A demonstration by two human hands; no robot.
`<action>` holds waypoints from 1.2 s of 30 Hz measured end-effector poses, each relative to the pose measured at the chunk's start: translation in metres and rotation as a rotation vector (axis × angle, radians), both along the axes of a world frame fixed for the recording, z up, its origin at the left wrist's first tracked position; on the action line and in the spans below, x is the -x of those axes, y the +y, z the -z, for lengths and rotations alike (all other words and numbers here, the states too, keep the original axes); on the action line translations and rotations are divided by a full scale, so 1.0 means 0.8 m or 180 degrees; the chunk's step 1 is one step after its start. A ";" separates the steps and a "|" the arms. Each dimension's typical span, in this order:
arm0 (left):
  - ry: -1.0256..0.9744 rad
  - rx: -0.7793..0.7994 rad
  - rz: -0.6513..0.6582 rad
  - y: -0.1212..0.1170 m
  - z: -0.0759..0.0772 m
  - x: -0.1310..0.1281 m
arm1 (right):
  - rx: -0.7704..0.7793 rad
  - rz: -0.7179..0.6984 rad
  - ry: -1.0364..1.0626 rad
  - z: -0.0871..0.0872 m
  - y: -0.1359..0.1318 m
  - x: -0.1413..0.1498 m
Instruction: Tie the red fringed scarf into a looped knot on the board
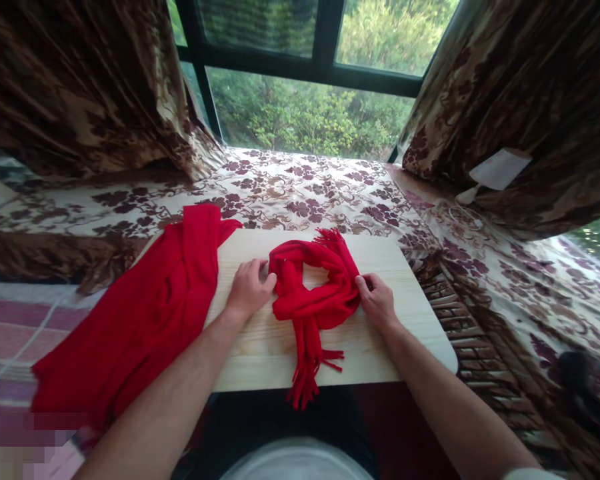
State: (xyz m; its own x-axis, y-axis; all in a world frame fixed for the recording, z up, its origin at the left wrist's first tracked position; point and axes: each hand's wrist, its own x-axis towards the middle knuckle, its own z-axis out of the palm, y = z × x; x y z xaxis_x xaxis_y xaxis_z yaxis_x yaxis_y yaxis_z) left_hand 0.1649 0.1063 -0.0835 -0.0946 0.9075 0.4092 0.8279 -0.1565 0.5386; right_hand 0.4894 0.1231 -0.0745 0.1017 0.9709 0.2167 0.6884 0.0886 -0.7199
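Note:
A red scarf (pixel 317 303) lies looped into a ring on a pale wooden board, with the bare wood showing through its middle. One fringed end points up at the back right; the other hangs down past the board's front edge. My left hand (pixel 250 287) is closed at the left side of the loop, thumb and curled fingers on the fabric's edge. At the right side, my right hand (pixel 377 299) pinches the scarf between thumb and fingers. Parts of both hands' fingertips are hidden.
The wooden tabletop (pixel 253 367) carries a larger piece of red cloth (pixel 155 327) on its left, draped over the edge. Behind it is a ledge with a floral cover (pixel 305 187) below a window. A white lamp (pixel 500 168) stands at right, between patterned curtains (pixel 460 100).

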 end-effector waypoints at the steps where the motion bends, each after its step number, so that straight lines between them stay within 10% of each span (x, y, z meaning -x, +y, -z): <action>1: -0.0008 -0.0018 -0.0022 -0.001 0.000 -0.001 | -0.0008 0.0035 0.0018 -0.001 0.000 0.000; 36: 0.0074 0.0158 -0.0101 -0.003 -0.009 -0.005 | 0.0086 0.0095 -0.0041 -0.003 0.001 -0.001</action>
State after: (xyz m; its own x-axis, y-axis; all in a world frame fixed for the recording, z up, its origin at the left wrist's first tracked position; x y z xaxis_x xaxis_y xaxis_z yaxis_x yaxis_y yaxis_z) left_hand 0.1690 0.1036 -0.0760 -0.1148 0.9235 0.3660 0.8444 -0.1034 0.5257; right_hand 0.4899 0.1240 -0.0719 0.1279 0.9730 0.1919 0.6996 0.0486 -0.7128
